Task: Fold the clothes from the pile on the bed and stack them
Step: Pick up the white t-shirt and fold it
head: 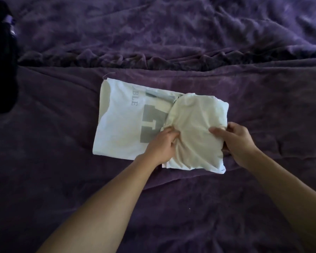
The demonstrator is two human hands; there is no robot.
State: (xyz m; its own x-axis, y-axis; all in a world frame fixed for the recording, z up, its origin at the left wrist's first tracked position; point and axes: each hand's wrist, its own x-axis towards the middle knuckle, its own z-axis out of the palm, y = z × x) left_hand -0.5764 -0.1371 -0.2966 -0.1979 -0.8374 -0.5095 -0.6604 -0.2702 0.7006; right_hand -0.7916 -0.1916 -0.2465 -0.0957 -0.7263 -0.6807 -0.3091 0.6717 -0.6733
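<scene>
A white T-shirt (122, 123) with grey printed letters lies partly folded on the purple bed cover. Its right part is doubled over into a thick, rounded fold (195, 125). My left hand (162, 143) grips the left edge of that fold, fingers curled into the cloth. My right hand (233, 141) holds the fold's right edge, thumb on top and fingers tucked beneath.
The purple bed cover (62, 161) spreads flat all round the shirt. A rumpled purple blanket (171, 33) fills the far half of the bed. A dark pile of cloth (0, 61) sits at the far left edge.
</scene>
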